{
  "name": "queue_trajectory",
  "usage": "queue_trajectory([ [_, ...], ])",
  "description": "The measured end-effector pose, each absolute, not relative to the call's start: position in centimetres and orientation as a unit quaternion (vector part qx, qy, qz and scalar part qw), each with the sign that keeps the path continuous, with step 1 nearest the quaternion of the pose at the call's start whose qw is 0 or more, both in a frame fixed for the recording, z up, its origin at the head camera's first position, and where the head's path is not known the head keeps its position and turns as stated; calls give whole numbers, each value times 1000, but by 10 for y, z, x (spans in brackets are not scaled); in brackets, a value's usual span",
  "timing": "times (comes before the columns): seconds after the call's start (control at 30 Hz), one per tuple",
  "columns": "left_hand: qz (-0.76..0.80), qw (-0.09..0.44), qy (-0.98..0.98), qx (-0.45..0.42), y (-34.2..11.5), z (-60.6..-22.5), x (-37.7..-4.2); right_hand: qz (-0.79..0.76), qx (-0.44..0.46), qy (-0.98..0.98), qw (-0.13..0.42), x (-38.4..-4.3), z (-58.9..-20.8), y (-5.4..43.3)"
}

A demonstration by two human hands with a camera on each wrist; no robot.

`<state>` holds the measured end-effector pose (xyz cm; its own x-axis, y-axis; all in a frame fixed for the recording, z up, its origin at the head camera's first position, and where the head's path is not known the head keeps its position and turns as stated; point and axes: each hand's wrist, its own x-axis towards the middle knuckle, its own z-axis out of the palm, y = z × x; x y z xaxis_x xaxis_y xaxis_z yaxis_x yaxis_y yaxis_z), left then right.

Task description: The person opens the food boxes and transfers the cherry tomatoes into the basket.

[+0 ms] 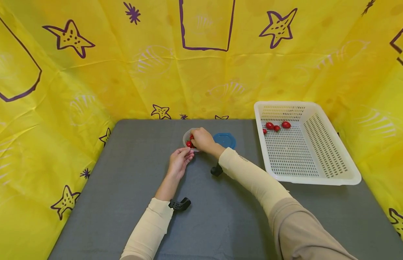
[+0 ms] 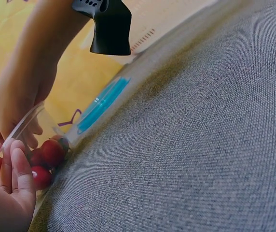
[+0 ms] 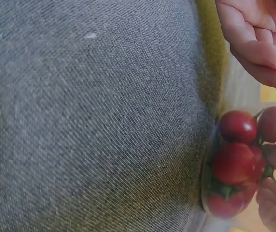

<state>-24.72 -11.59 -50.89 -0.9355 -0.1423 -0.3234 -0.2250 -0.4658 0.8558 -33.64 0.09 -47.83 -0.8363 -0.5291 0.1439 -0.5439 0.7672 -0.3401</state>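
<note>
- Head: left hand [image 1: 180, 161] pinches rim of clear tub [image 1: 185, 136] on grey worktop [image 1: 139, 155]; red tomatoes [image 1: 189, 143] inside, right hand [image 1: 204, 140] over them. Blue lid [image 1: 225, 139] just beside, white basket [image 1: 318, 181] further right.
- Left wrist: thumb and fingers meet at tub rim.
- Right wrist: right fingers in tub, by tomatoes; can't tell if gripping one.

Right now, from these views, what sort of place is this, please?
Probably a makeshift recording booth: patterned yellow cloth hangs behind and beside a grey table, and black devices are strapped near both hands.
</note>
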Motion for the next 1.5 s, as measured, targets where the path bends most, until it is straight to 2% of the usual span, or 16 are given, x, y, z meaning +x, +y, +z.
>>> queue_trajectory([
  [0.3, 839, 20, 514, -178, -115, -508, -247, 198, 266, -943, 25, -334, -479, 1],
  [0.7, 837, 23, 513, -189, -116, -509, -249, 248, 246, -937, -13, -337, -460, 11],
  [1.07, 834, 28, 516, -192, -116, -509, -247, 281, 262, -923, -23, -337, -447, 27],
  [1.5, 837, 31, 506, -205, -115, -508, -248, 303, 264, -916, -2, -346, -417, 56],
])
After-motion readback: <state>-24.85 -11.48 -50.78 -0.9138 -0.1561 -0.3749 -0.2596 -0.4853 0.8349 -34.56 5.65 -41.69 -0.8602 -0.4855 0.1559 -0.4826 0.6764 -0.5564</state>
